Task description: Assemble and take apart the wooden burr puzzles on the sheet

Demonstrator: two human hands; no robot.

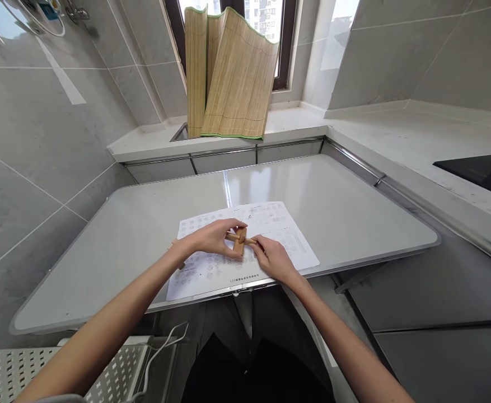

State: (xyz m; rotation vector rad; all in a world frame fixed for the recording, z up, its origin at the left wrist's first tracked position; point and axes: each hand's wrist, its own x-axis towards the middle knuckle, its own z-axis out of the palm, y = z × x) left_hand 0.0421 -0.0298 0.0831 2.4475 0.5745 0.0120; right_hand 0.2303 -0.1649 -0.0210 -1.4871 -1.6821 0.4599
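My left hand [215,237] grips a small wooden puzzle block [239,246] between thumb and fingers, above the printed sheet. A thin wooden rod [250,241] sticks out of the block's right side. My right hand [274,258] pinches the outer end of that rod. Another bit of wood crosses the block on the left, partly covered by my left fingers. Underneath both hands lies the white instruction sheet [289,229], with rows of small drawings. A loose wooden piece [181,266] shows beside my left wrist, mostly hidden by it.
The sheet lies at the near edge of a white folding table [333,207]. A folded bamboo mat [241,84] stands on the counter [295,120] by the window. A white perforated basket [14,369] and a white cable [153,361] are below left. A dark cooktop [489,170] lies at right.
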